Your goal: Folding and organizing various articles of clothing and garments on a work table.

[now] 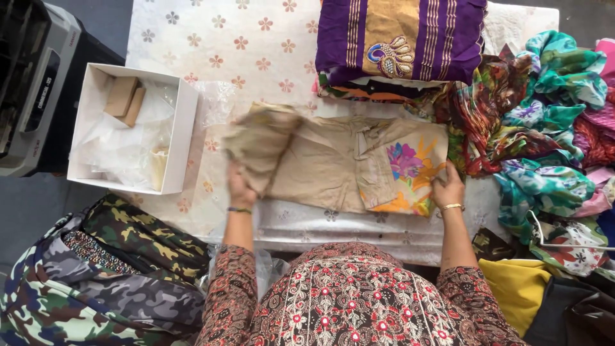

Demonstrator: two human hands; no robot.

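Note:
A beige garment (327,163) with a bright flower print on its right end lies across the table in front of me. My left hand (239,189) grips its left end and lifts that part up and over; the raised cloth is blurred. My right hand (448,188) presses on the garment's printed right edge, fingers closed on the cloth. The table cover (243,45) is white with small flower marks.
An open white box (186,122) with clear plastic and brown card pieces stands at the left. A folded purple and gold cloth (397,38) lies at the back. A heap of colourful fabrics (544,128) fills the right. Camouflage cloth (115,269) sits lower left, a grey machine (32,77) far left.

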